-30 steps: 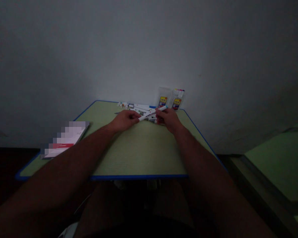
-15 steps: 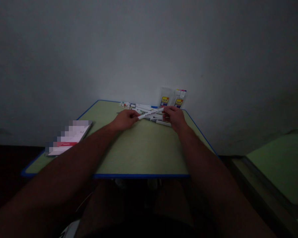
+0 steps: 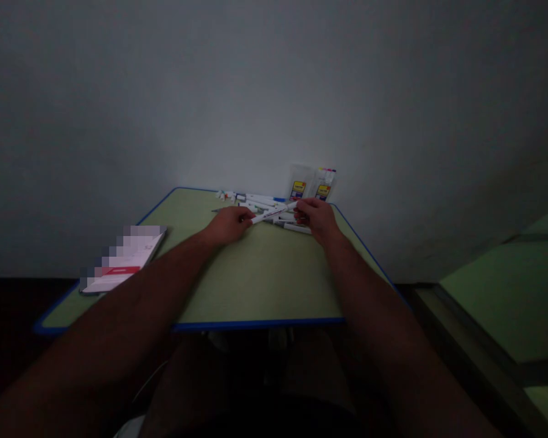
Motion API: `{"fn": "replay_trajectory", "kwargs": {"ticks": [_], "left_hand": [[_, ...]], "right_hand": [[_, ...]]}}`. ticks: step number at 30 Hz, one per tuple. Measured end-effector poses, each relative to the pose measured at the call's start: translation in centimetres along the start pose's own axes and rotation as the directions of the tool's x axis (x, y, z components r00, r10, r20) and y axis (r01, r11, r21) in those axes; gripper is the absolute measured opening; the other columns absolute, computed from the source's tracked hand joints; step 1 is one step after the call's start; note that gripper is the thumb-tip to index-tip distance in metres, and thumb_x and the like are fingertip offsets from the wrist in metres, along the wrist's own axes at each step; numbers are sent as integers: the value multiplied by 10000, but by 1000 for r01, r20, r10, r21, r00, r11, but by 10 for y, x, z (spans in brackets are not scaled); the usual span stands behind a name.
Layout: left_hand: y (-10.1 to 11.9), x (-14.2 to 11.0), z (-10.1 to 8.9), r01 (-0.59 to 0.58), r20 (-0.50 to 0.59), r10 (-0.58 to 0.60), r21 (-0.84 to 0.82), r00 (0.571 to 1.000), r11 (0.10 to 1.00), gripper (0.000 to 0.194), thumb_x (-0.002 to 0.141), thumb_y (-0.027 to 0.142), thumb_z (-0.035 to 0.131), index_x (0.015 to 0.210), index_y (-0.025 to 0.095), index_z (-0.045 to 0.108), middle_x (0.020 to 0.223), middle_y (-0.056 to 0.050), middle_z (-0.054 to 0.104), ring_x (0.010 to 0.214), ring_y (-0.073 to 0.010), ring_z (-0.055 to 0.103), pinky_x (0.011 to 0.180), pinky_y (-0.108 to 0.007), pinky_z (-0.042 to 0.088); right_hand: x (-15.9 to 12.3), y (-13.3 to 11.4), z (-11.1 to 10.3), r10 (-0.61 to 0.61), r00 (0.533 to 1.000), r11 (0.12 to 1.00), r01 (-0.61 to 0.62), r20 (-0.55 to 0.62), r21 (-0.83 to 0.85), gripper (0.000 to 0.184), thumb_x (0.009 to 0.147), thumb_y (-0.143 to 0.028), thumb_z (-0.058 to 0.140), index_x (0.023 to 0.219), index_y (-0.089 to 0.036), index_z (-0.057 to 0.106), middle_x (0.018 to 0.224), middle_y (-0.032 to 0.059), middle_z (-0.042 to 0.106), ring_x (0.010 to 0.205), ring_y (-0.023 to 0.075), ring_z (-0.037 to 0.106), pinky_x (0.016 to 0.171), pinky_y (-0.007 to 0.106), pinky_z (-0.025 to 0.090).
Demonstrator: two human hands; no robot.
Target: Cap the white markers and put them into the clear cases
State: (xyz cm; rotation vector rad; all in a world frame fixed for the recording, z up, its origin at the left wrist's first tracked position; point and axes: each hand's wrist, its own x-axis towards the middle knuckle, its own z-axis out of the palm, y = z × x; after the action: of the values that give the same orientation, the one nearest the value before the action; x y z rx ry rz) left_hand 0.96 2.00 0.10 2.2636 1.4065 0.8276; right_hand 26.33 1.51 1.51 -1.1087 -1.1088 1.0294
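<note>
A white marker pen (image 3: 274, 213) with dark print is held at both ends above the table (image 3: 256, 280). My left hand (image 3: 229, 225) pinches its lower left end. My right hand (image 3: 317, 218) grips the upper right end between thumb and fingers. Under and behind it lie several more white and grey pens (image 3: 262, 199), partly hidden by the held one and by my hands. One white pen (image 3: 296, 228) lies just below my right fingers. Small white caps or pieces (image 3: 226, 195) sit at the back left of the pens.
Two clear plastic pouches with yellow labels lean on the wall: one pouch (image 3: 300, 181) on the left, another pouch (image 3: 324, 184) with coloured tips on the right. A tablet or phone-like screen (image 3: 128, 258) lies at the table's left edge. The wall (image 3: 274, 91) closes off the far side.
The view has shifted slightly. Both hands keep the marker pen at nearly the same slant; nothing has been let go or taken up.
</note>
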Motion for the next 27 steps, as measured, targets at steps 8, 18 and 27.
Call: {"fn": "replay_trajectory", "kwargs": {"ticks": [8, 18, 27], "left_hand": [[3, 0, 2, -16, 37, 16, 13, 999, 1000, 291, 830, 256, 586, 1053, 162, 748, 826, -64, 712, 768, -202, 620, 763, -341, 462], [-1, -1, 6, -79, 102, 81, -23, 992, 997, 331, 811, 331, 599, 1073, 169, 720, 902, -75, 737, 817, -210, 660, 764, -329, 490], [-2, -2, 7, -169, 219, 145, 92, 965, 981, 337, 795, 378, 611, 1047, 203, 751, 990, -83, 761, 877, -230, 685, 826, -340, 500]], "right_hand": [[-1, -1, -1, 2, 1000, 1000, -2, -23, 20, 121, 753, -198, 766, 814, -156, 671, 687, 2, 686, 560, 111, 642, 468, 208, 525], [6, -16, -4, -2, 996, 999, 6, -89, 48, 78, 753, -160, 734, 775, -155, 659, 648, -2, 670, 547, 106, 634, 469, 204, 541], [27, -65, -35, -111, 965, 990, 87, -239, -110, 59, 770, -97, 659, 759, -145, 627, 596, 6, 649, 487, 107, 617, 455, 208, 545]]}}
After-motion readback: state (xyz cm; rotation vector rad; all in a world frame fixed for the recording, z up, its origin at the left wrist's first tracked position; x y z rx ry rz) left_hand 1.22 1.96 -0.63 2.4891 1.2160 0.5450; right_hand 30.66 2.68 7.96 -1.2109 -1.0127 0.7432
